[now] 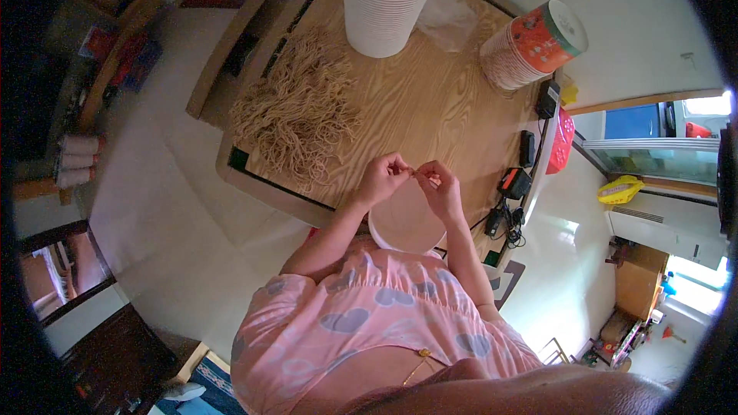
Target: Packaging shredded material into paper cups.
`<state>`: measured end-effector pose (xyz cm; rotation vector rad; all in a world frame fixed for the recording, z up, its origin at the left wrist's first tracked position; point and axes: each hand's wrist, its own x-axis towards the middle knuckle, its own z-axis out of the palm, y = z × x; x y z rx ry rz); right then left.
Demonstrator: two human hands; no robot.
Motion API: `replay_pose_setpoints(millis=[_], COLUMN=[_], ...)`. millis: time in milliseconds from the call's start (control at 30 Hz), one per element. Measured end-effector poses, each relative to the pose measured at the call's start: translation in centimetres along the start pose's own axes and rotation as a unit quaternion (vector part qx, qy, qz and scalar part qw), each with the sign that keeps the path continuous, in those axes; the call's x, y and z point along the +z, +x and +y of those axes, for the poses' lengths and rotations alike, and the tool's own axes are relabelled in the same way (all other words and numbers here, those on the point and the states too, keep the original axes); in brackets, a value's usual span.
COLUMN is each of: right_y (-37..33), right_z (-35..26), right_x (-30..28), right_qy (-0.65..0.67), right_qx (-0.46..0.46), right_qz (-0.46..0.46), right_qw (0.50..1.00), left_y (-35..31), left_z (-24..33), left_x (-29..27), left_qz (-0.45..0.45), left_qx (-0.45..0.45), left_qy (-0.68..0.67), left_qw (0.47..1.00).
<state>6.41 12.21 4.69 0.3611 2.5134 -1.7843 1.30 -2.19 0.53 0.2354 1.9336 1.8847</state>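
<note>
My left hand (pixel 382 177) and my right hand (pixel 440 187) meet above a round white bowl (pixel 405 223) at the near edge of a wooden table (pixel 430 107). Both pinch a thin tan strand (pixel 413 172) between their fingertips. A big heap of tan string pieces (pixel 296 111) lies on the table to the left of my hands. My sleeves are pink with grey heart shapes.
A tall ribbed white bucket with an orange lid (pixel 388 0) stands at the far edge. A similar tub (pixel 530 46) lies tipped at the far right. Black chargers and cables (pixel 513 184) sit along the right edge. A clear plastic bag (pixel 453 11) lies between the tubs.
</note>
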Motion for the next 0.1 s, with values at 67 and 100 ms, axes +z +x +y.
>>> replay_pose_setpoints(millis=[67, 100], right_y=[-0.11, -0.05], right_z=[-0.27, -0.08], right_x=[-0.06, -0.23], right_qy=[0.044, 0.009], right_qx=[0.01, -0.005], right_qz=[0.012, 0.008], right_qw=[0.999, 1.0], left_y=[0.23, 0.38], left_z=[0.08, 0.0], left_x=[-0.11, -0.22], left_qz=[-0.02, -0.023], left_qx=[-0.036, -0.038], left_qy=[-0.084, -0.13], left_qw=[0.996, 0.99])
